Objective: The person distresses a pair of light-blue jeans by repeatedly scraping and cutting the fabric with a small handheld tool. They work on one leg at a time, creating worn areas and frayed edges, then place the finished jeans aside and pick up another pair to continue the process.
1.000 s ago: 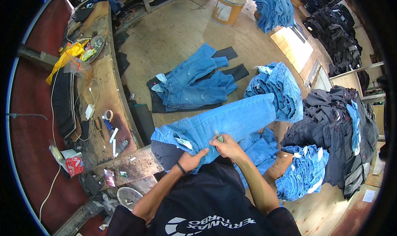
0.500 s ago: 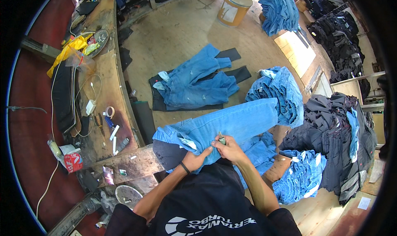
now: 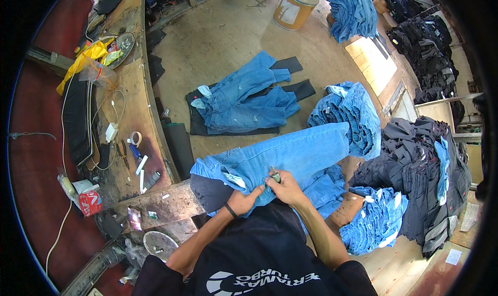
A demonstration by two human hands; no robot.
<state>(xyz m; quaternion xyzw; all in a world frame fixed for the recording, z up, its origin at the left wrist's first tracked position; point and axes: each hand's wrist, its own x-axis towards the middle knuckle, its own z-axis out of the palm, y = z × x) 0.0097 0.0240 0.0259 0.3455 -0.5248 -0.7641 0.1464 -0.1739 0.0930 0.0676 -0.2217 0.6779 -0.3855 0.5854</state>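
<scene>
jeans (image 3: 290, 158) across the lap under both hands, workbench (image 3: 137, 104) to the left, jeans piles (image 3: 347, 117) to the right

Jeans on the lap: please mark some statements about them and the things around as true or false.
1. Both hands, left and right, rest on the light blue jeans. True.
2. The right hand holds a small tool. True.
3. The jeans on the floor are black. False: they are blue, lying on dark cloth.
4. The tape roll lies on the floor. False: it is on the wooden bench.
</scene>
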